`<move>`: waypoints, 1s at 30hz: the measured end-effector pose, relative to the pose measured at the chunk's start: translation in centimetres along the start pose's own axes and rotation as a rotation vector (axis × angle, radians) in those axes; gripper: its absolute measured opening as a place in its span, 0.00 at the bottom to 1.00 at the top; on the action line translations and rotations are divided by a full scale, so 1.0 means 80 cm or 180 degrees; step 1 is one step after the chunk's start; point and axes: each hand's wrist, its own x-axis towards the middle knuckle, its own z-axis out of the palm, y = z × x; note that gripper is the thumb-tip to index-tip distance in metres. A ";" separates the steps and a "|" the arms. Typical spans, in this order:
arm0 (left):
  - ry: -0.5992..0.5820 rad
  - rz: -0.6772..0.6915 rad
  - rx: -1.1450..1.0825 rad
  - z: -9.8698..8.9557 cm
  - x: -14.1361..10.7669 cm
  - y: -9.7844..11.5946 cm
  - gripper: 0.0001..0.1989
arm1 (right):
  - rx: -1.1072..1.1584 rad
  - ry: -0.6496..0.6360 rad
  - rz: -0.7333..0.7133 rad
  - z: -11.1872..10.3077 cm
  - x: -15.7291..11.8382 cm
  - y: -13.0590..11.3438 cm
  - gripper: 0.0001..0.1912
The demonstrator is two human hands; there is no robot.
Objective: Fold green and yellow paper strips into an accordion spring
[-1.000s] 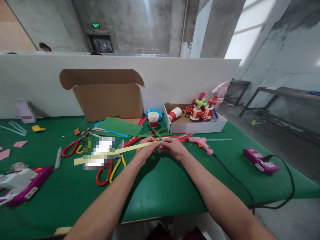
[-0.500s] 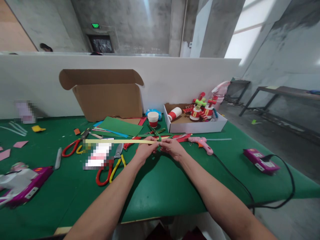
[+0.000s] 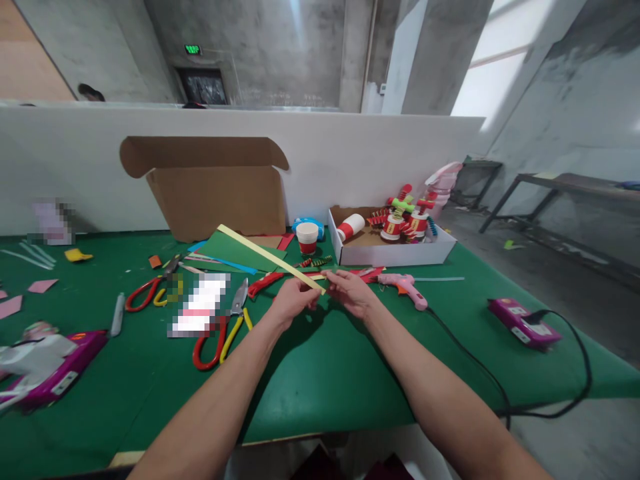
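Between the thumb and fingers of my left hand (image 3: pixel 294 300) is a pale yellow paper strip (image 3: pixel 265 253). The strip slants up and away to the left, over a stack of coloured paper (image 3: pixel 235 251). Its near end sticks out past the fingertips toward my right hand (image 3: pixel 351 292). That hand is closed, its fingertips pinched together close to the strip's end; what they hold is too small to make out. Just behind both hands lie red paper pieces (image 3: pixel 370 272), folded paper springs (image 3: pixel 321 261) and a red-handled tool (image 3: pixel 264 283).
A paper cup (image 3: pixel 307 239) stands beyond the hands, left of a white box (image 3: pixel 395 255) holding cup-and-spring figures. Right of the hands is a pink glue gun (image 3: pixel 413 292) with a cord. Scissors (image 3: pixel 209 343) lie at left, near a purple power strip (image 3: pixel 65 373).
The yellow strip has swung from nearly level to a slant, its far end now higher. The hands have drawn slightly apart, and the green strip seen between them earlier no longer shows clearly.
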 end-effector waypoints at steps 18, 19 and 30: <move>-0.0121 -0.0348 -0.0032 0.002 -0.002 0.003 0.05 | -0.0077 0.0822 -0.1648 -0.017 0.002 -0.045 0.13; -0.0087 -0.0386 -0.0082 0.003 -0.002 0.004 0.05 | -0.0035 0.0851 -0.1562 -0.018 0.003 -0.044 0.12; 0.0156 -0.0646 -0.0349 0.000 0.002 0.001 0.09 | -0.0332 0.0267 0.0559 0.007 -0.004 -0.002 0.09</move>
